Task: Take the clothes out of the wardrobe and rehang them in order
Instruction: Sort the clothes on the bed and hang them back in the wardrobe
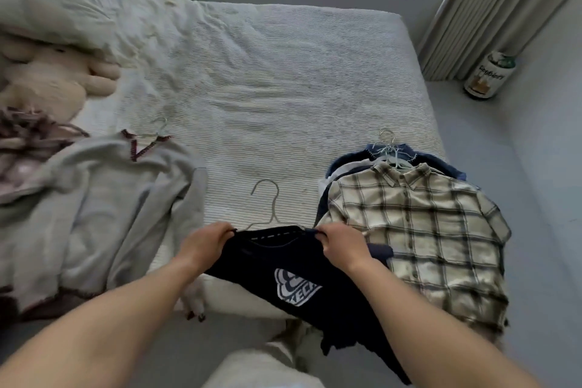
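The dark navy T-shirt with a white printed logo (293, 274) lies at the near edge of the white ribbed bed cover (283, 88), its collar pointing away from the person and its hem hanging off the bed edge toward the floor. The thin silver wire hanger (267, 208) sits in the neck opening, hook pointing away along the same axis as the shirt body.

The left hand (204, 242) pinches the left shoulder seam; the right hand (341, 244) pinches the right shoulder seam. Both hands are clamped on fabric, one on each side of the collar, and the hanger hook stands midway between them, so neither hand is nearer.

The shoulder line runs left to right, across the person's reach. Judgement: the shirt is being seated on the hanger, and the next move calls for releasing one shoulder to take the hook.

The cream and black plaid button shirt (419, 239) lies just to the right, partly touching the T-shirt sleeve. The pale grey sweater with dark red trim (104, 198) lies to the left, apart.
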